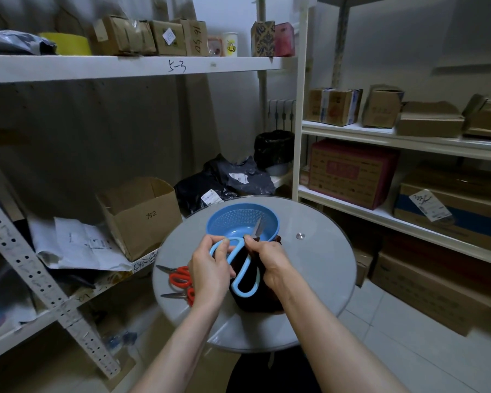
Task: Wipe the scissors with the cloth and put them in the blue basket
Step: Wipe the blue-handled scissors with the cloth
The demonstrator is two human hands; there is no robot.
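My left hand [210, 275] grips the light-blue handle of a pair of blue scissors [245, 272], whose blades point up and away over the blue basket [224, 222]. My right hand [268, 260] holds a dark cloth [255, 303] pinched around the blades near the pivot; only the blade tips show above the fingers. The cloth hangs down under the scissors onto the round grey table [318, 268]. The basket stands at the table's far side, and nothing shows inside it.
Two red-handled scissors [179, 277] lie at the table's left edge, beside my left hand. An open cardboard box [142, 217] and papers sit on the left shelf. Shelves with boxes [352, 171] stand to the right. Dark bags lie behind the table.
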